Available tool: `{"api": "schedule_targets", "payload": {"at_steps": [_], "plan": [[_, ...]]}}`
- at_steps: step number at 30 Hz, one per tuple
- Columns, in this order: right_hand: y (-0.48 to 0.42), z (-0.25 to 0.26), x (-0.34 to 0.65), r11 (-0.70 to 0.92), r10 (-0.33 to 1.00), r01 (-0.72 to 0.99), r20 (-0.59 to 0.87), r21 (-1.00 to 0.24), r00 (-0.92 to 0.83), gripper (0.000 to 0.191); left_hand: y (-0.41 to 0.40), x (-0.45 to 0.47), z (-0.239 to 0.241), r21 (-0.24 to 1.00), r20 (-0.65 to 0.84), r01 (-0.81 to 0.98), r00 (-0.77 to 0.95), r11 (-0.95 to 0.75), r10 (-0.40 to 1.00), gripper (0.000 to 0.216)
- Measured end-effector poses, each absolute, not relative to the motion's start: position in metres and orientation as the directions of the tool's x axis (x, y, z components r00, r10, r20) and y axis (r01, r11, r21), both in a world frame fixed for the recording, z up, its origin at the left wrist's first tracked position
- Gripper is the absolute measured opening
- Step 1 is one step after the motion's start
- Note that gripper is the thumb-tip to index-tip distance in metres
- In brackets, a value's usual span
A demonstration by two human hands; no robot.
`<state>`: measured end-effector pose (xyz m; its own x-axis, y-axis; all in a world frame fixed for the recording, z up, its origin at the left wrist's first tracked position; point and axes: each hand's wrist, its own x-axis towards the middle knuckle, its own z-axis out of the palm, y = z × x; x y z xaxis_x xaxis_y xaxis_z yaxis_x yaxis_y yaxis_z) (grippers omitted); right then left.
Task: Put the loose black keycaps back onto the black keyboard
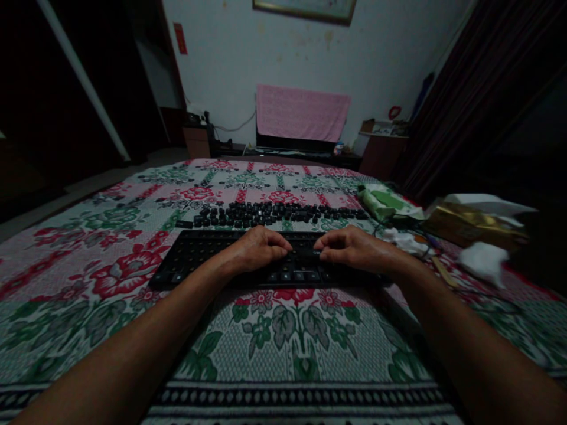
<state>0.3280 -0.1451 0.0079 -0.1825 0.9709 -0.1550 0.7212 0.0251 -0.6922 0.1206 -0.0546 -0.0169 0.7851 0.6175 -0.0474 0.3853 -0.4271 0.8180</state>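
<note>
1. Keyboard: black, long, flat; at the centre of view, right half partly covered by the right hand and forearm; most positions bare with small light dots, a few caps along the near edge; legends too dark to read.
2. Left hand: over the keyboard at 12 o'clock, thumb and forefinger narrow, nearly meeting; right hand: at 1 o'clock, thumb and forefinger narrow too; a dark bar shape shows at its fingertips; cannot tell if either grips anything.
3. Loose keycaps: 12 o'clock, just beyond the keyboard; small black blocks, heaped, single ones hard to separate; one longer bar at 11 o'clock.
4. Green packet: 2 o'clock, soft, wrinkled; gold box: toward 3 o'clock, shiny, blurred; white wad: 3 o'clock, crumpled.
5. Patterned cloth: under everything, woven, red-green floral; cut off at 6 o'clock.
</note>
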Motion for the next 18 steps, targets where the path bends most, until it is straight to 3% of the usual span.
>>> {"api": "schedule_targets", "payload": {"at_steps": [4,8,14,18], "plan": [[-0.1451,0.0075,0.3263,0.031,0.971,0.733,-0.154,-0.68,-0.184,0.024,-0.056,0.1208,-0.019,0.791,-0.063,0.384,0.826,-0.477,0.56,0.027],[-0.1445,0.0055,0.3261,0.03,0.969,0.717,-0.156,-0.696,-0.192,0.024,-0.0591,0.1212,-0.0166,0.687,-0.017,0.379,0.861,-0.62,0.508,0.026],[-0.1449,0.0073,0.3248,0.06,0.96,0.735,-0.161,-0.675,-0.227,0.022,-0.0637,0.1244,-0.0169,0.533,0.057,0.43,0.841,-0.729,0.538,0.022],[-0.1455,0.0078,0.3237,0.054,0.964,0.723,-0.153,-0.689,-0.218,0.022,-0.0632,0.124,-0.0159,0.511,0.06,0.406,0.862,-0.757,0.503,0.022]]}}
